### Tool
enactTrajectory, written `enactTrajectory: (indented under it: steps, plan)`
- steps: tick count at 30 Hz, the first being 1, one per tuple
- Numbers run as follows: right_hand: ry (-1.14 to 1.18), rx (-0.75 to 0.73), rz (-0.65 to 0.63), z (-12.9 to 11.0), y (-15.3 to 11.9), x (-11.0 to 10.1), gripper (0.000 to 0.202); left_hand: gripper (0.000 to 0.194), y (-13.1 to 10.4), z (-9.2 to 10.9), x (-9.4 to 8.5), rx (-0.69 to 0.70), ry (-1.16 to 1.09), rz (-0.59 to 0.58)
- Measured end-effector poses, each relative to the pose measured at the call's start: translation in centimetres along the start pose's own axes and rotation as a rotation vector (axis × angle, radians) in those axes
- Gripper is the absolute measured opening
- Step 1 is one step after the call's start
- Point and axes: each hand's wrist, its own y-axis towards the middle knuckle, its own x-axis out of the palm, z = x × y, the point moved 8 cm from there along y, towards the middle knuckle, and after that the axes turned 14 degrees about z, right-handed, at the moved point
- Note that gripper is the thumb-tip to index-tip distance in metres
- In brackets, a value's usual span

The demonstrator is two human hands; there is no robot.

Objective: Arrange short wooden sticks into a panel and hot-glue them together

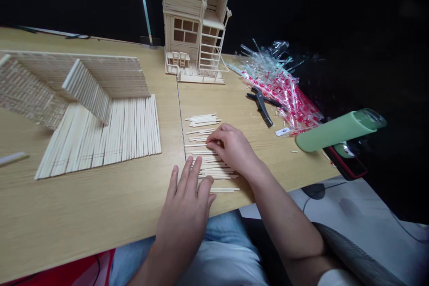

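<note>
Thin pale wooden sticks (214,170) lie in a loose column of rows on the table, running sideways. My right hand (233,147) is over the upper part of them, with thumb and forefinger pinched on the end of one wooden stick (195,145). That stick lies level, close to the tabletop. My left hand (187,192) rests flat with fingers spread, its fingertips at the left ends of the lower sticks. Part of the lower rows is hidden under its fingers. Another short group of sticks (203,119) lies farther up.
A stick-built wall model (130,127) stands at left, and a stick house (186,0) at the back. Black cutters (263,106), crumpled plastic wrappers (284,85), a green bottle (335,132) and a red-edged phone (350,165) are on the right. A dark line (181,111) crosses the table.
</note>
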Motion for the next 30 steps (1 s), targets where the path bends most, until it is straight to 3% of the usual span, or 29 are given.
enactTrajectory:
  steps: [8, 14, 18, 22, 26, 30]
  plan:
    - [-0.045, 0.002, 0.005, -0.1, 0.0, 0.3, 0.016, 0.020, 0.1, 0.0, -0.2, 0.005, 0.000, 0.039]
    - [0.002, -0.039, -0.028, -0.7, -0.9, 0.1, 0.004, 0.025, 0.2, 0.1, -0.8, 0.014, 0.045, 0.088]
    - [0.092, -0.092, -0.036, -1.1, -1.1, -0.6, 0.008, 0.048, 0.5, 0.5, -0.5, 0.051, 0.113, 0.138]
    - [0.066, -0.242, 0.044, -1.3, 1.3, -1.5, 0.022, 0.075, 1.7, 1.2, 0.8, 0.090, 0.153, 0.120]
    - [0.010, -0.435, -0.072, -1.0, 4.2, 1.0, 0.050, 0.078, 2.9, 1.4, 2.0, 0.066, 0.167, 0.080]
    - [0.092, -0.515, -0.184, -0.1, 6.1, 4.0, 0.054, 0.074, 3.0, 1.2, 2.3, 0.046, 0.164, 0.072]
